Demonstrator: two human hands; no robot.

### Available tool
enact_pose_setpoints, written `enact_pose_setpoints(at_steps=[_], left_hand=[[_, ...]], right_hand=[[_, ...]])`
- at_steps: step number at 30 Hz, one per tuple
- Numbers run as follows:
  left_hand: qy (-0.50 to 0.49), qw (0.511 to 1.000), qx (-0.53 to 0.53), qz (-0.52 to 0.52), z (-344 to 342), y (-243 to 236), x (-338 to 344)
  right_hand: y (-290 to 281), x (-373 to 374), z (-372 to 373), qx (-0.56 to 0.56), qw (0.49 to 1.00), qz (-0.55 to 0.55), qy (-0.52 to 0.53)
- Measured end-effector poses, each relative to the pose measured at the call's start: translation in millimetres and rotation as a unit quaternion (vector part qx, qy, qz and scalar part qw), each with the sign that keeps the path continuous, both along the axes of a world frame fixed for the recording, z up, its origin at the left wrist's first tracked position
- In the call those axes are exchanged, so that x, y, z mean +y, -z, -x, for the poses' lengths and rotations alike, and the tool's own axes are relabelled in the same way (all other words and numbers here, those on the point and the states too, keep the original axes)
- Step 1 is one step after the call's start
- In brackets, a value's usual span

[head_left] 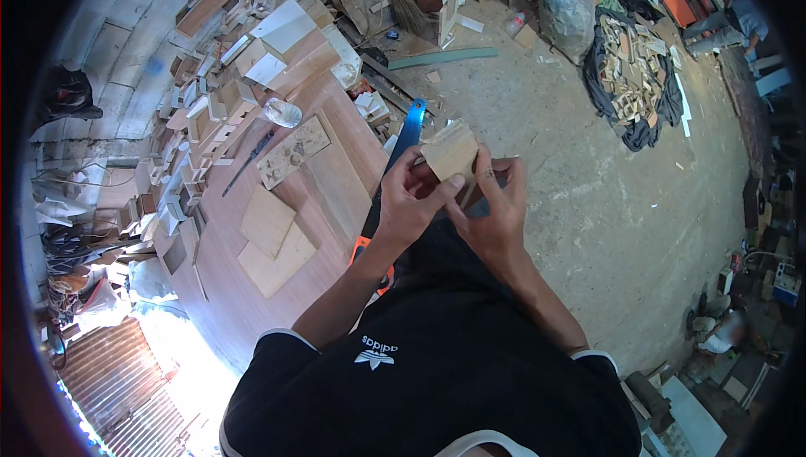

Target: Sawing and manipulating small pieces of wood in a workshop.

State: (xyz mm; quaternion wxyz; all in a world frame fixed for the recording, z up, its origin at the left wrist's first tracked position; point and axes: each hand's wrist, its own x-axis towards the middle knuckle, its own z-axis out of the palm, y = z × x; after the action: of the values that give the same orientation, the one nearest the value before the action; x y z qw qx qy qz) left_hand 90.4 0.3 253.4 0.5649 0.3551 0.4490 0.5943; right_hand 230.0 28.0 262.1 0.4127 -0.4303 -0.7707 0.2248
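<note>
A small pale wooden piece (451, 153), squarish with a rough top edge, is held up in front of my body between both hands. My left hand (407, 198) grips its left side, the thumb lying across the lower face. On the opposite side my right hand (494, 201) pinches it, fingers bent around the edge. Its underside is hidden by the fingers. A handsaw (410, 127) with a bluish blade and an orange handle lies along the table edge, partly covered by my left hand and forearm.
To the left, the wooden table (220, 243) bears thin boards (270, 230), a stained plank (294, 152), a clear container (282, 112) and stacked wooden boxes (220, 117). Wood scraps (636, 71) fill a dark sheet on the floor. Other people (724, 333) are at the far right.
</note>
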Motion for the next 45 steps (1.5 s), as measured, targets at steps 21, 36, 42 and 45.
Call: enact_pose_setpoints(at_steps=[21,36,42,45], left_hand=[[-0.012,1.0,0.013,-0.007,28,27,4],[0.304,0.835,0.457,0.036,-17,126,-29],[0.008,0.99,0.139,0.03,11,102,10],[-0.078,0.994,-0.048,0.053,37,65,37]], right_hand=[[11,2,-11,0.296,0.857,0.404,-0.119],[19,3,-6,0.321,0.838,0.431,-0.092],[13,2,-8,0.326,0.845,0.417,-0.077],[16,1,-10,0.303,0.855,0.417,-0.053]])
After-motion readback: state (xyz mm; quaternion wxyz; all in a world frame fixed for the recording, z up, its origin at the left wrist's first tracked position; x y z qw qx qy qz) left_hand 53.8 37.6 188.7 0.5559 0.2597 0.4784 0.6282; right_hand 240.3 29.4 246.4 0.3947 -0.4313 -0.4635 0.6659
